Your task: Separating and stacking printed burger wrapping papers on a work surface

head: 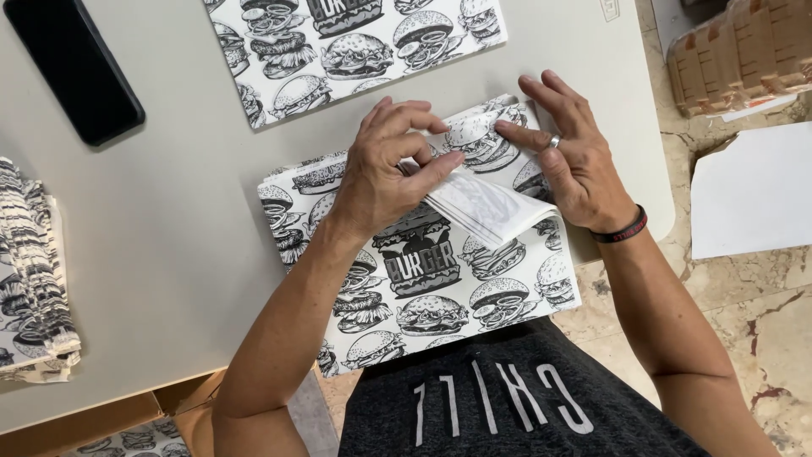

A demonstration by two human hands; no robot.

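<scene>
Paper, white with black line-drawn burgers all over: that's the sheet [423, 288] under both hands, lying flat on the grey table [169, 254] right at its near edge, lower corner hanging past the edge over the person's dark shirt. Long axis runs roughly left-right, tilted so the right end sits farther from the person than the left. A flap [486, 207] from the upper right is folded back over the middle, plain paler underside showing, fold edge pointing down-right.

Far left: stack of the same printed paper [34, 271] at the table edge. Black phone [72, 68] top left, lying diagonal. Another printed sheet [355, 46] flat above the worked one, well apart from the hands.

Left hand [385, 165] pinches the flap's edge, fingers curled, thumb and fingertips closed on the paper. Right hand [567, 156] is open, fingers spread, index tip pressing the sheet's upper right part flat; ring and dark wristband visible.
</scene>
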